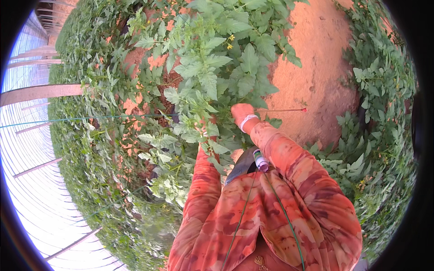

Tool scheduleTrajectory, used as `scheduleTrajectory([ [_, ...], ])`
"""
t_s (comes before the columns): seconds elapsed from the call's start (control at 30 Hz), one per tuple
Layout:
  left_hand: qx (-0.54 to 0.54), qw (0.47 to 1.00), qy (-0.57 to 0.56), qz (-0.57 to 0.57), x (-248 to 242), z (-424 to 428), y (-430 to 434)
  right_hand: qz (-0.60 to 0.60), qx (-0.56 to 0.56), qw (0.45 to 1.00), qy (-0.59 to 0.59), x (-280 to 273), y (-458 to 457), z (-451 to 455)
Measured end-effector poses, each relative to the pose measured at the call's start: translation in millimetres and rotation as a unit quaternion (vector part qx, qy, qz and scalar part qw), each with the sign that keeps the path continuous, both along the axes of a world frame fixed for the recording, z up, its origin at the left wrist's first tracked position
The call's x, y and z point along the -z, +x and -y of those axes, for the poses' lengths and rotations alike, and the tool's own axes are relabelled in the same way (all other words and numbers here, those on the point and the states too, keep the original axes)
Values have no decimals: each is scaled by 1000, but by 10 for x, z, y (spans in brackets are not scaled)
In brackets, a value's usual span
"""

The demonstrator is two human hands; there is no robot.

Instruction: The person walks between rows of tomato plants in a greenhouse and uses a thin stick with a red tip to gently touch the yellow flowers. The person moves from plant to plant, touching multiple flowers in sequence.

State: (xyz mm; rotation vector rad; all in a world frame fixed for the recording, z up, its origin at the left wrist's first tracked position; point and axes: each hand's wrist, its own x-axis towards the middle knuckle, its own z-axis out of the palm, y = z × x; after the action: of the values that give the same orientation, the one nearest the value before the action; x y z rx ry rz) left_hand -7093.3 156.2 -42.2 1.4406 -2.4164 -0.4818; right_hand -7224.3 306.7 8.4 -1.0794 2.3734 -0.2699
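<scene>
My right hand [242, 112] is closed around a thin stick [281, 110] with a red tip, which points to the right over the soil. My left hand [206, 127] is among the leaves of a tomato plant [212, 64], mostly hidden by them; whether it holds something cannot be told. The plant bears small yellow flowers [230, 42]. A green string [145, 116] runs from the left edge towards the plant near my left hand. A small bottle-like container [260, 160] with a label hangs at my chest, between two green cords.
Dense rows of tomato plants stand on the left and on the right [376, 84]. Between them lies a strip of reddish soil [305, 74]. At the far left are pale posts [40, 94] and the ribbed greenhouse cover. Another green string crosses the leaves at lower left.
</scene>
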Motion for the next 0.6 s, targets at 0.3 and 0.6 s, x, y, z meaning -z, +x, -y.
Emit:
scheduleTrajectory([
  [0.3,47,994,69,71,-354,324,231,-8,-7,1000,-12,-230,-371,-549],
  [0.6,154,969,163,-103,-4,-67,981,-58,106,987,102,-309,-857,-2026],
])
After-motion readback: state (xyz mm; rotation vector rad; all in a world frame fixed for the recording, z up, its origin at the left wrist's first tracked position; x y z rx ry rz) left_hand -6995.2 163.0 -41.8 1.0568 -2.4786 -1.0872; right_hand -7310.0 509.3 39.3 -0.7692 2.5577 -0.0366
